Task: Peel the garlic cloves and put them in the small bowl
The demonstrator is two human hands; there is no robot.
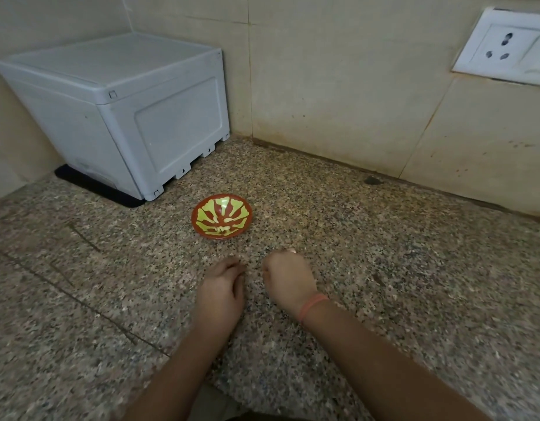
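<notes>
- Where the speckled tabletop runs toward the corner, the bowl stands upright, just beyond both hands and apart from them.
- The bowl is small, round and shallow, with a glossy red-brown rim and a yellow-green petal pattern spreading from its middle.
- A few pale, curved cloves lie in the bowl, on its near side; whether they are peeled is too small to tell.
- The left hand lies back-up low over the tabletop, its fingers curled under; whether they hold anything cannot be told.
- The right hand is bunched like a fist, just beside the left. A small pale-pink bit shows at its far edge; I cannot tell if it is a clove or a nail.
- A thin orange band circles the right wrist.
- The tabletop is polished granite, mottled brown, grey and black, with a thin dark seam on the left.
- A white, boxy plastic box with a recessed side panel stands on a black mat in the corner.
- A white socket sits on the beige tiled wall.
</notes>
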